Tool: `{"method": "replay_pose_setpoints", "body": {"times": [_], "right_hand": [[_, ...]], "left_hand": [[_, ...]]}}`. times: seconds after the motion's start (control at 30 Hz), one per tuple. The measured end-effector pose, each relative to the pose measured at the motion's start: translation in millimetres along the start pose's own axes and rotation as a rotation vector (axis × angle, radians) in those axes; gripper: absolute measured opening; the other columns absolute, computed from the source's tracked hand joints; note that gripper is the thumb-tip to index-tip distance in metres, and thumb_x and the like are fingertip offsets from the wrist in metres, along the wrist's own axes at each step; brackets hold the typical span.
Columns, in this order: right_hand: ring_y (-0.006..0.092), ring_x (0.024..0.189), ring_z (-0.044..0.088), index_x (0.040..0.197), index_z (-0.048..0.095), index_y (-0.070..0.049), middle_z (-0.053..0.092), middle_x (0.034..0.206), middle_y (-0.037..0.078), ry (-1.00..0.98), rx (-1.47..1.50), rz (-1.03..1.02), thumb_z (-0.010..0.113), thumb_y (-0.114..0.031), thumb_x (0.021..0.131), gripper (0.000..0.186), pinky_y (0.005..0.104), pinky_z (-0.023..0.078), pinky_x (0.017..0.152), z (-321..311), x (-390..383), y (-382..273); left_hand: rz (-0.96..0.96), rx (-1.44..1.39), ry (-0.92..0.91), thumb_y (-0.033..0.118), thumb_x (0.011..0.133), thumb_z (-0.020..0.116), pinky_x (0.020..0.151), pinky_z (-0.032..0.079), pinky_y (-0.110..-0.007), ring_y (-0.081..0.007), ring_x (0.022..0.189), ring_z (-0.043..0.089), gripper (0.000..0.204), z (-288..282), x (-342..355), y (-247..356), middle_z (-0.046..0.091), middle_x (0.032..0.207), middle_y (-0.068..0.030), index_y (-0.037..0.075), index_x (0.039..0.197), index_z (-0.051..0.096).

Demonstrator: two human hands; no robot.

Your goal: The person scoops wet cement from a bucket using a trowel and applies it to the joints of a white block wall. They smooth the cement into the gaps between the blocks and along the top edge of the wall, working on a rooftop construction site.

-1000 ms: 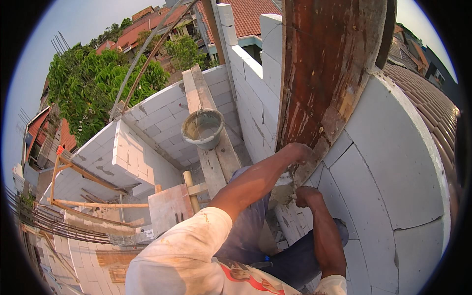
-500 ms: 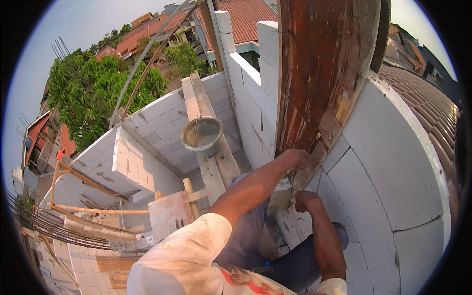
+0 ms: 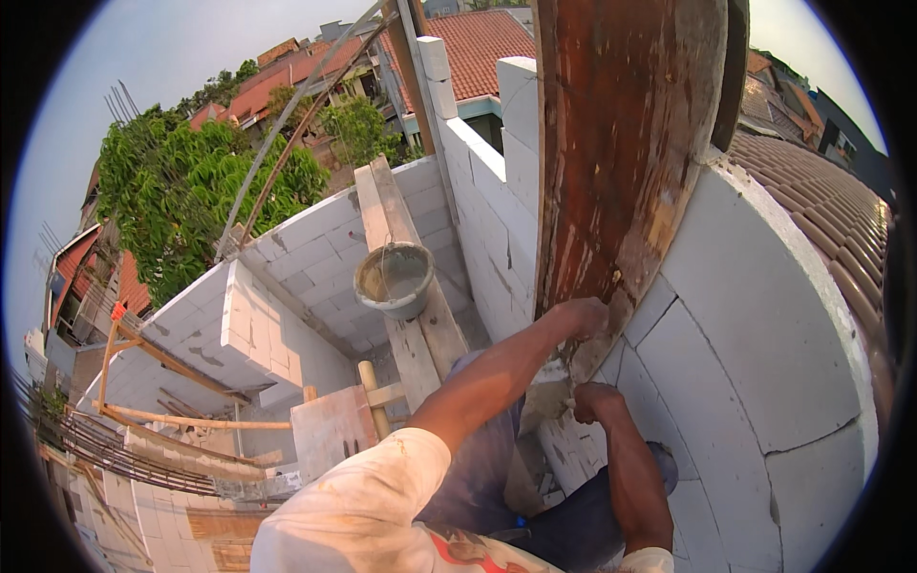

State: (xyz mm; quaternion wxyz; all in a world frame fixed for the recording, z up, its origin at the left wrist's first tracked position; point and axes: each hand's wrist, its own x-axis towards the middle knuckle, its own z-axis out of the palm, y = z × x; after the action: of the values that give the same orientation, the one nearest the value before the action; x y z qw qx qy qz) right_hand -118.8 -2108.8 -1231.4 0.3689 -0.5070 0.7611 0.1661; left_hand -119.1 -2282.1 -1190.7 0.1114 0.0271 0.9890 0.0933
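My left hand (image 3: 582, 319) rests against the lower end of a tall reddish-brown wooden board (image 3: 621, 143), which stands upright between pale block walls. Its fingers are mostly turned away, so their closure is hidden. Just below it, my right hand (image 3: 598, 402) is closed in a fist around a short handle. A grey, mortar-smeared flat blade (image 3: 546, 399) beside that fist looks like part of a trowel. Both hands are close to the gap where the board's foot meets the block wall (image 3: 707, 382) on the right.
A mortar bucket (image 3: 394, 279) with a wire handle stands on scaffold planks (image 3: 417, 353) ahead. Left of my arm lies a board (image 3: 332, 427) beside a timber post. Steel bars (image 3: 134, 449) and low block walls extend left. A tiled roof (image 3: 812, 210) adjoins the right wall.
The whole view has tilted slightly, so the scene sits a little lower. Both hands stay at the board's foot, with hardly any shift against it.
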Motion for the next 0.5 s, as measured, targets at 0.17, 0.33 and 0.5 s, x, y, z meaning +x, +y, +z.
{"method": "replay_pose_setpoints", "body": {"times": [0.17,0.33,0.5], "right_hand": [[0.0275,0.083,0.072,0.093,0.076,0.000,0.075,0.089,0.013,-0.006,-0.007,0.001,0.067,-0.010,0.074,0.023,0.0403,0.056,0.073,4,6,4],[0.0278,0.083,0.073,0.094,0.075,0.000,0.075,0.089,0.014,0.028,-0.020,-0.001,0.066,-0.010,0.074,0.024,0.0411,0.057,0.073,5,4,6],[0.0302,0.086,0.073,0.097,0.075,0.000,0.075,0.093,0.015,0.031,-0.059,-0.008,0.065,-0.009,0.073,0.027,0.0424,0.057,0.074,5,5,2]], "left_hand": [[-0.036,-0.116,0.002,0.011,0.079,0.069,0.077,0.057,-0.042,-0.0354,0.092,0.072,0.019,-10,-3,9,0.074,0.094,-0.0197,-0.002,0.090,0.076],[-0.053,-0.020,-0.086,0.008,0.080,0.070,0.076,0.055,-0.045,-0.0374,0.090,0.070,0.019,-7,1,7,0.073,0.093,-0.0194,0.002,0.098,0.074],[0.005,0.067,-0.111,0.005,0.079,0.071,0.075,0.055,-0.046,-0.0373,0.090,0.071,0.018,5,5,-4,0.073,0.093,-0.0199,0.001,0.097,0.074]]}}
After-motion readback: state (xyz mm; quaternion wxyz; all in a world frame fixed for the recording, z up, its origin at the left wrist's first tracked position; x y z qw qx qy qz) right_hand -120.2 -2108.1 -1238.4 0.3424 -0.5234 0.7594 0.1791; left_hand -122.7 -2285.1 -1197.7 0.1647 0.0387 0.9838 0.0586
